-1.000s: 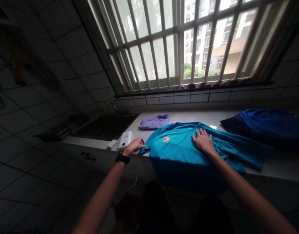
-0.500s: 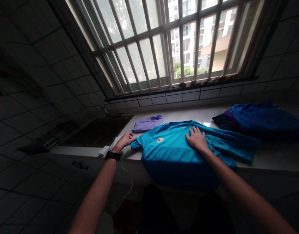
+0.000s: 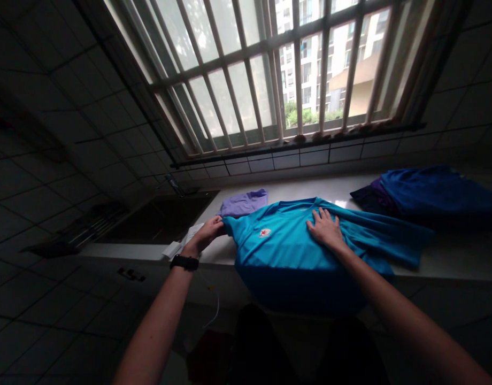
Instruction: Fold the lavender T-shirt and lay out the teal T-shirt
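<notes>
Left hand (image 3: 208,234) had slid up and in since the last look, and now it had the end of the sleeve! Its fingers were curled and bunched together, pinching the cloth at the edge of a teal-blue short-sleeved T-shirt (image 3: 294,251), with a black wristband (image 3: 184,262) sitting on that wrist. Right over on the other side, the right hand (image 3: 325,229) was pressed flat on the shirt's chest and shoulder area, fingers spread wide. The shirt lay spread across the white countertop (image 3: 442,262), its lower part spilling over the front edge, with a small red star badge (image 3: 264,232) showing on the chest, between the two hands.

Just beside the left hand, a crumpled white cloth or paper (image 3: 182,240) lay on the counter; it was too dim to say which. A thin white cable (image 3: 216,311) hung below the counter's edge. Touching the shirt's collar side sat a folded lilac garment (image 3: 244,203), and off to the right lay a heap of royal-blue clothing (image 3: 434,192) on top of a dark navy piece (image 3: 364,197).

Further along on the left sat a dark sink (image 3: 161,224) with a metal faucet (image 3: 173,184) behind it and a slatted metal rack (image 3: 89,227) past it. Beyond everything rose a white-tiled wall (image 3: 81,144) and a barred window (image 3: 270,69), with a pale apartment block (image 3: 334,59) outside.
</notes>
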Demonstrator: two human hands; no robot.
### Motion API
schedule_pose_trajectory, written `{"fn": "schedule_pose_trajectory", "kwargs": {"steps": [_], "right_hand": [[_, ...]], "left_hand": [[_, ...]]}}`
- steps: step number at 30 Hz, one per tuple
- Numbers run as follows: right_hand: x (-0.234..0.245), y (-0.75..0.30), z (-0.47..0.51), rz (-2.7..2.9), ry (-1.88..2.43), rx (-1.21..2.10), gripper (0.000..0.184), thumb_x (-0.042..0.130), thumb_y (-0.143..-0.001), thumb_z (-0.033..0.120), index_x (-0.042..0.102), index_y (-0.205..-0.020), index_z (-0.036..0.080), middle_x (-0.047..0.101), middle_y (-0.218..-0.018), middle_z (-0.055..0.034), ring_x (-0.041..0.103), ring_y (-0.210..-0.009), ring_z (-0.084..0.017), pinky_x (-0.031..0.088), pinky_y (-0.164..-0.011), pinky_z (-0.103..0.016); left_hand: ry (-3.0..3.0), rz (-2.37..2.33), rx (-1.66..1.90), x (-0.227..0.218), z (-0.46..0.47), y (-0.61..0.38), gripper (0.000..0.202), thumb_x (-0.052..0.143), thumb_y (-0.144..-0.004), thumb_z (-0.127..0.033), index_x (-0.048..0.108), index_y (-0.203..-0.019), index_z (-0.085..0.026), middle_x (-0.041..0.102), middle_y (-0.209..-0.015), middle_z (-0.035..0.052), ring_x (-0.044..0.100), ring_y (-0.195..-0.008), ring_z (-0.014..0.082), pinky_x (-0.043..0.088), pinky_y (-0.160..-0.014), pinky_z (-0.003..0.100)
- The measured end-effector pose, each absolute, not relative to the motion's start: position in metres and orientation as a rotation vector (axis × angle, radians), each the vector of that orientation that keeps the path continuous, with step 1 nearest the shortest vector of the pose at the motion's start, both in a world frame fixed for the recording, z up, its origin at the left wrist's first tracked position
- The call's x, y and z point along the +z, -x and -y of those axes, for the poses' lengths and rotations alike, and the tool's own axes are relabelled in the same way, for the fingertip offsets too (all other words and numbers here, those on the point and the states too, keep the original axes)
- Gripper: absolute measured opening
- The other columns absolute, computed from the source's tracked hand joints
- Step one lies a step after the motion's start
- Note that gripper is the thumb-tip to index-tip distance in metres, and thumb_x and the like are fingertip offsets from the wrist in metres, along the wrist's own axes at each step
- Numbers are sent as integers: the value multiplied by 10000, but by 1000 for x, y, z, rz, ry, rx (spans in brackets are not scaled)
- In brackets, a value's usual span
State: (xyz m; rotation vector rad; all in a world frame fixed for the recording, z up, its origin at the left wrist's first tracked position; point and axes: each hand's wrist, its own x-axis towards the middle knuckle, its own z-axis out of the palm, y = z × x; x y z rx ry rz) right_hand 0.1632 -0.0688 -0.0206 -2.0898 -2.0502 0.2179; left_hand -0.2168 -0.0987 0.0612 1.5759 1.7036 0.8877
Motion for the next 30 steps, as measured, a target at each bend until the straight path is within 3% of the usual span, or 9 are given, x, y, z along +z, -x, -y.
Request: {"fn": "schedule_pose_trajectory", "kwargs": {"steps": [4,8,12,16,22,27,30], "right_hand": [[-20,-163,69,2051,2090,225,655,245,-1020,453,317,-1588,135,223,-1679,-134,199,-1542,-292,189,-1217,-545],[-20,-163,69,2056,2101,226,651,239,-1023,456,319,-1588,142,227,-1679,-132,200,-1543,-289,194,-1218,-534],[-20,-164,69,2053,2093,218,650,248,-1020,455,331,-1583,143,247,-1673,-133,222,-1536,-291,204,-1215,-532],[-20,-163,69,2040,2087,217,648,263,-1014,444,343,-1578,135,260,-1668,-135,232,-1533,-292,203,-1216,-535],[-24,-162,69,1996,2053,181,642,291,-1001,422,384,-1556,113,271,-1662,-146,243,-1527,-313,209,-1210,-564],[-31,-162,68,2051,1809,-3,600,374,-961,347,454,-1514,128,302,-1655,-109,235,-1531,-301,138,-1237,-560],[-33,-163,67,2061,1804,45,588,376,-971,362,466,-1504,129,355,-1630,-119,279,-1516,-298,173,-1231,-546]], "left_hand": [[-1369,-1658,1068,57,91,215,284,643,-748,-390,410,-793,-235,515,-678,-53,554,-610,125,495,-601,268],[-1437,-1962,1102,60,85,224,426,764,-610,-344,442,-862,-227,533,-762,-40,595,-714,160,495,-648,289],[-1640,-1934,838,81,92,239,445,778,-552,-251,567,-941,-199,535,-752,-29,620,-789,199,510,-676,310],[-1753,-1530,529,99,97,245,611,835,-522,-310,654,-1096,-204,662,-910,36,658,-904,228,546,-765,341],[-1963,-1664,288,70,88,208,494,632,-748,-572,725,-1021,-171,766,-1066,108,689,-1029,293,536,-915,395],[-2269,-1486,153,35,91,172,499,416,-947,-499,689,-1259,-221,648,-1404,59,589,-1298,257,421,-1112,347],[-2479,-1567,-5,25,84,164,483,367,-988,-384,632,-1345,-194,565,-1495,77,493,-1402,237,342,-1181,364]]}}
